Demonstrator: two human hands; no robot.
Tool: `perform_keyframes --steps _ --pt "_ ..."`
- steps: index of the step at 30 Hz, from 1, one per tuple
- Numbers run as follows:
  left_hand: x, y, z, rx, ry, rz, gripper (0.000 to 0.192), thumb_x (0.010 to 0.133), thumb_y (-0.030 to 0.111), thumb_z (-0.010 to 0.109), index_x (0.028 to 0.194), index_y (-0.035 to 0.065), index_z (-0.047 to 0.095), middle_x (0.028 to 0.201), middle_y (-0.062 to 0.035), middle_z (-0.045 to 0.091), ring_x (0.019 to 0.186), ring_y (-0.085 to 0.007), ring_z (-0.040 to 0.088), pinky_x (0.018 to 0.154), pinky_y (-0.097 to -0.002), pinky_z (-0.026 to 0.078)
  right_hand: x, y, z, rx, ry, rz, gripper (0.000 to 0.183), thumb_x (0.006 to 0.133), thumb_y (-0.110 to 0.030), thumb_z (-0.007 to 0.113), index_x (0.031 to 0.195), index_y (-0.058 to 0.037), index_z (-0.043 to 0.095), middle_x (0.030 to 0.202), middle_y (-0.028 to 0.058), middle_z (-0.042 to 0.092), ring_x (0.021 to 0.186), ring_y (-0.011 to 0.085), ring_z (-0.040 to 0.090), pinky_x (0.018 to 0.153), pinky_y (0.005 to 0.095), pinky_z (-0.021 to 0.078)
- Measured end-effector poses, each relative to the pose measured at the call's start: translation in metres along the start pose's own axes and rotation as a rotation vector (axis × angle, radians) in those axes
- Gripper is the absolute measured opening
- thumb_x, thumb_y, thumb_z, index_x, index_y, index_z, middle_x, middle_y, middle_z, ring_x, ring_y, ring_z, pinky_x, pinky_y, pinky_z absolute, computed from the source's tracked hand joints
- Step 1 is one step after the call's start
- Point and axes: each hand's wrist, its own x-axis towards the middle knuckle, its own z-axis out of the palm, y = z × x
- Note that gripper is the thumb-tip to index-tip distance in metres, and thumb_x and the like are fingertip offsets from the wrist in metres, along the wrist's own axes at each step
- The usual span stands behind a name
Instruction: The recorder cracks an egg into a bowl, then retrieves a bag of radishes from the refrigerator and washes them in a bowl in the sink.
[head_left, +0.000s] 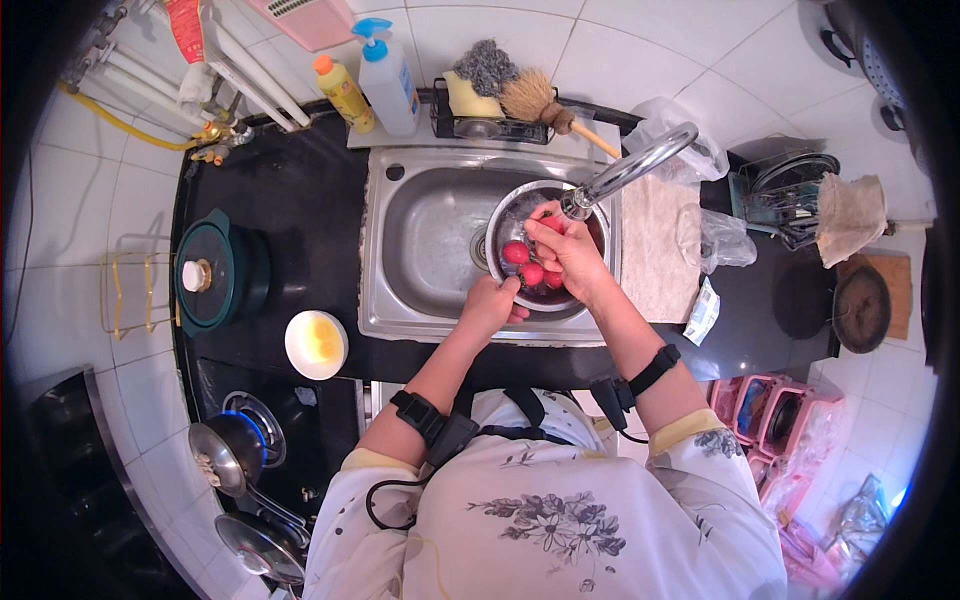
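Note:
A round steel bowl (496, 196) stands in the right part of the stainless steel sink (429, 225), beneath the chrome faucet (651, 156). Several red tomatoes, or similar round red produce (515, 252), lie in it. My right hand (564, 247) is over the bowl, its fingers closed around another red piece (553, 223) just below the spout. At the bowl's near left rim, my left hand (491, 306) grips the edge with the thumb inside, close to the red pieces. Whether water is running is hard to make out.
Left on the black counter are a white bowl with egg yolks (316, 345) and a green lidded pot (206, 274). A burner flame (259, 429) burns beside pans at lower left. Behind the sink stand a pump bottle (388, 86), a yellow bottle (345, 96) and a brush (536, 97). A cloth (651, 255) lies right.

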Motion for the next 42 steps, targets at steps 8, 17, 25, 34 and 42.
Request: perform_keyframes --steps 8,17,25,34,42 --pt "0.005 -0.003 0.000 0.023 0.011 -0.003 0.033 0.095 0.025 0.049 0.106 -0.0053 0.059 0.090 -0.0131 0.066 0.067 -0.0213 0.066 0.057 -0.0309 0.055 0.011 0.001 -0.016 0.183 0.029 0.217 0.041 0.097 -0.046 0.050 0.091 -0.0057 0.059 0.074 0.0026 0.053 0.051 0.0061 0.041 0.041 0.0201 0.0261" --pt "0.004 0.000 -0.002 0.003 0.004 -0.010 0.034 0.097 0.026 0.048 0.107 -0.0045 0.059 0.091 -0.0129 0.066 0.068 -0.0200 0.066 0.058 -0.0308 0.054 0.010 -0.002 0.000 0.114 0.180 0.012 0.028 0.096 -0.030 0.057 0.099 -0.0026 0.062 0.085 0.0060 0.061 0.062 0.0104 0.055 0.047 0.0217 0.0411" --pt "0.004 0.004 0.001 0.003 0.005 -0.023 0.034 0.097 0.027 0.048 0.106 -0.0041 0.059 0.091 -0.0129 0.066 0.069 -0.0203 0.066 0.060 -0.0312 0.055 0.015 0.004 -0.003 -0.385 0.289 -0.133 0.026 0.094 -0.028 0.061 0.080 -0.0064 0.059 0.058 0.0022 0.054 0.052 0.0143 0.054 0.050 0.0272 0.0422" --pt "0.003 0.001 0.002 0.018 -0.031 -0.025 0.034 0.096 0.026 0.049 0.106 -0.0053 0.059 0.092 -0.0132 0.066 0.068 -0.0206 0.066 0.059 -0.0316 0.055 -0.002 -0.002 -0.003 -1.612 -0.191 -0.846 0.020 0.075 -0.017 0.067 0.090 -0.0059 0.060 0.089 0.0113 0.057 0.094 0.0298 0.056 0.089 0.0401 0.0384" --pt "0.005 -0.005 0.004 -0.030 0.007 0.000 0.032 0.093 0.021 0.050 0.101 -0.0083 0.060 0.087 -0.0162 0.067 0.064 -0.0228 0.069 0.054 -0.0325 0.056 0.007 -0.004 -0.003 -1.052 -0.050 -0.556 0.025 0.086 -0.009 0.055 0.111 -0.0075 0.055 0.098 0.0118 0.058 0.077 0.0258 0.061 0.067 0.0386 0.0500"
